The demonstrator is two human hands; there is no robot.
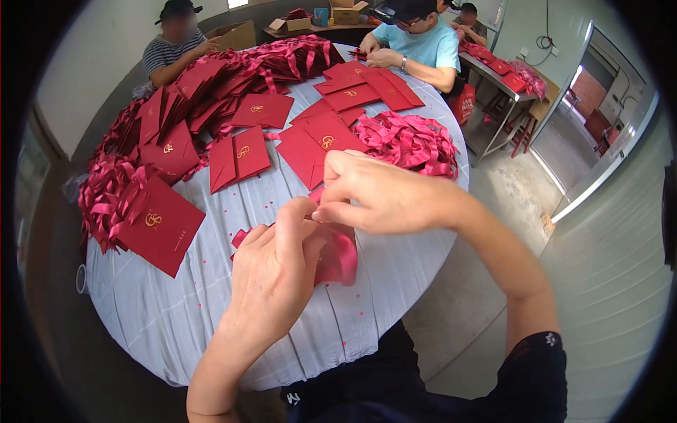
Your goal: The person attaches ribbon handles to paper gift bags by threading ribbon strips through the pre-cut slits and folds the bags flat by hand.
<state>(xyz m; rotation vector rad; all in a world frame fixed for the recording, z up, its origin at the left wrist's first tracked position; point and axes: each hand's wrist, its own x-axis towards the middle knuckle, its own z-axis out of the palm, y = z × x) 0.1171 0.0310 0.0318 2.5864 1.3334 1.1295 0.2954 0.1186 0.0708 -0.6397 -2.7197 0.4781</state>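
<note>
Both my hands meet over the near middle of the round table. My left hand is closed, its fingers bent at the top of a red bag that it mostly covers. Just right of it, my right hand pinches with thumb and forefinger close to my left fingertips. A pink ribbon loops out below and to the right of my hands, over the bag. What each fingertip grips is partly hidden. Beyond my right hand lie a flat red bag with a gold emblem and a heap of pink ribbons.
The round table has a pale cloth. A large pile of red bags covers its far left, with more ribbons at the left edge. Two people sit across it; another person is farther back by a side table.
</note>
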